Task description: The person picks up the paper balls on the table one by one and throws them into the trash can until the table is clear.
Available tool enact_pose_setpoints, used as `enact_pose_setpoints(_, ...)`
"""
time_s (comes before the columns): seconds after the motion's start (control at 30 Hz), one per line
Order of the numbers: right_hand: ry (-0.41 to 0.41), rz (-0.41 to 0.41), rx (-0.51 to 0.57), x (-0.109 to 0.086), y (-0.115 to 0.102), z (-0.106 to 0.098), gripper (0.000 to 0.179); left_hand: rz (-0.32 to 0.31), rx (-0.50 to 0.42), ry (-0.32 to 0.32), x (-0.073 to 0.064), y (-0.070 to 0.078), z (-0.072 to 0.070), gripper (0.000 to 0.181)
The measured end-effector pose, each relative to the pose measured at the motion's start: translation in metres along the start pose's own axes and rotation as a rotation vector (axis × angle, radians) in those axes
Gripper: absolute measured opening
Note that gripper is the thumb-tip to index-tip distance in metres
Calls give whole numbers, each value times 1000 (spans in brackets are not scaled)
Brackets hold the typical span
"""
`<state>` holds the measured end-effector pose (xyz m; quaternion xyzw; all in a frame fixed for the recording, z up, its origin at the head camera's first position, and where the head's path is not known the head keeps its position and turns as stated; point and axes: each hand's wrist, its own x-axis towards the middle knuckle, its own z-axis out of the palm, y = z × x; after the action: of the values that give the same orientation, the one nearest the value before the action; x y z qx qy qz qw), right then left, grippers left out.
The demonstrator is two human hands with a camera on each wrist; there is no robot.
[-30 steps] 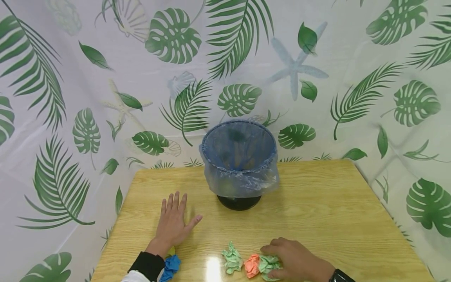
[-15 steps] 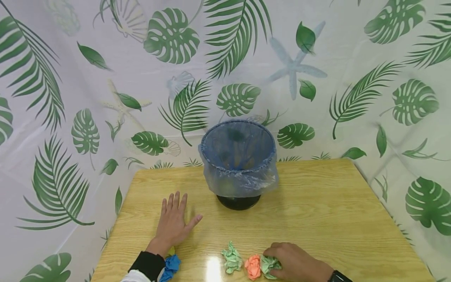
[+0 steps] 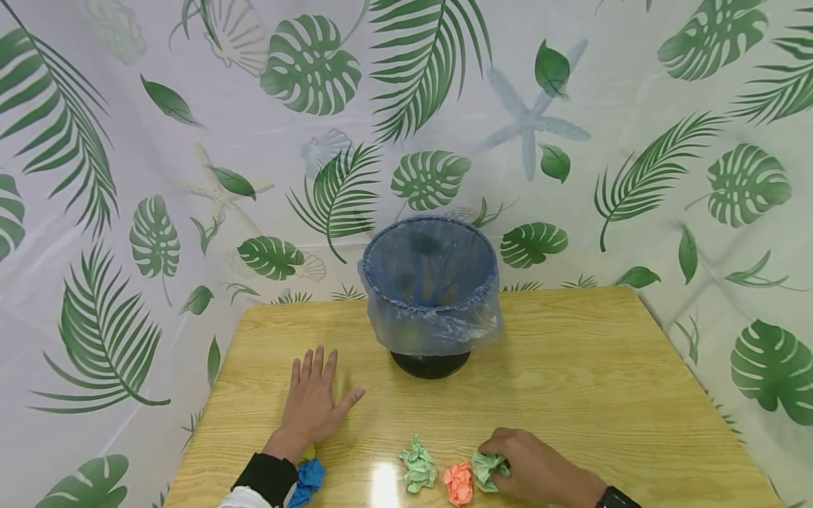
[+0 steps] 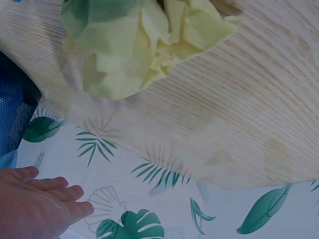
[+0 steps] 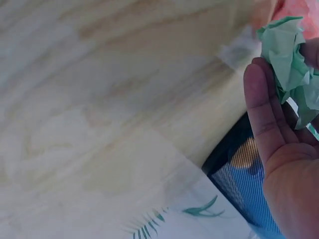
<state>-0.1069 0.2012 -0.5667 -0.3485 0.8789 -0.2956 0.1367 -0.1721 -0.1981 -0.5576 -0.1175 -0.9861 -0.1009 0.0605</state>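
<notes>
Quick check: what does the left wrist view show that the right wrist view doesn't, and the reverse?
Only left wrist: the left hand and the yellow paper.
Only right wrist: the right hand, the green paper it holds and part of the orange paper.
Both: the mesh bin, the wooden table and the leaf-print backdrop.

No text, label, brand, number or sign can be read in any of the three views (a pale mark (image 4: 174, 232) on the cloth (image 4: 172, 201), at the lower edge of the left wrist view, is too faint to tell whether it is lettering).
</notes>
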Motion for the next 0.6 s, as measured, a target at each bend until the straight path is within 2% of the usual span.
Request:
enact_pose_setpoints(0.3,216,-67,-34,3,-6,-28,36,-2,-16,7,-1,0,2,91)
enact_pose_setpoints(0.6,374,-130,-88,9,-26,-66,40,2,-24,4,-1,1,4,91)
